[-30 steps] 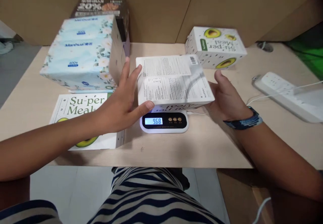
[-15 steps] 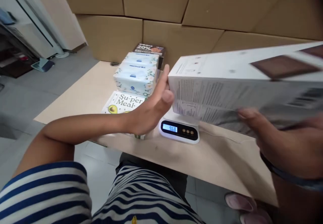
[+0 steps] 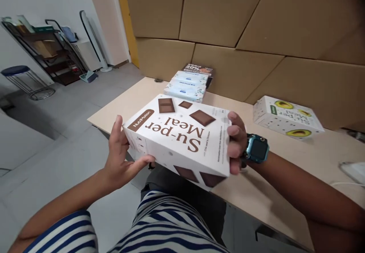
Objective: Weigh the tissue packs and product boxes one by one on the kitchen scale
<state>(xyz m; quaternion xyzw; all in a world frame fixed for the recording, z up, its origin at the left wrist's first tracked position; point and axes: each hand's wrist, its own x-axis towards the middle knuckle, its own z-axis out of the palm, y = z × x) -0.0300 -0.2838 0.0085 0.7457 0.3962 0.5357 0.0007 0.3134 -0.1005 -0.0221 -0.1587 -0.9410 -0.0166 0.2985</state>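
A white "Su-per Meal" box with chocolate pictures (image 3: 178, 131) is held up over the near side of the table, its lettering upside down to me. My left hand (image 3: 122, 159) grips its left end, the thumb on the near side face and the fingers up along the end. Around the right end curl the fingers of my right hand (image 3: 236, 142), its thumb hidden; a watch (image 3: 257, 148) is on that wrist. Behind the box stand tissue packs (image 3: 186, 83) and a dark "20%" box (image 3: 198, 69). The box hides the tabletop beneath it.
To the right on the table (image 3: 273, 180) stands a white avocado-print box (image 3: 288, 118). A white device (image 3: 353, 171) with a cable is at the right edge. Cardboard boxes (image 3: 213, 13) form a wall behind; a stool (image 3: 18, 72) and shelf (image 3: 54, 51) stand left.
The chocolate-print box has come left and turned so its large printed face shows. My left hand has moved left onto its end. The lit scale display is out of sight now; the view has shifted.
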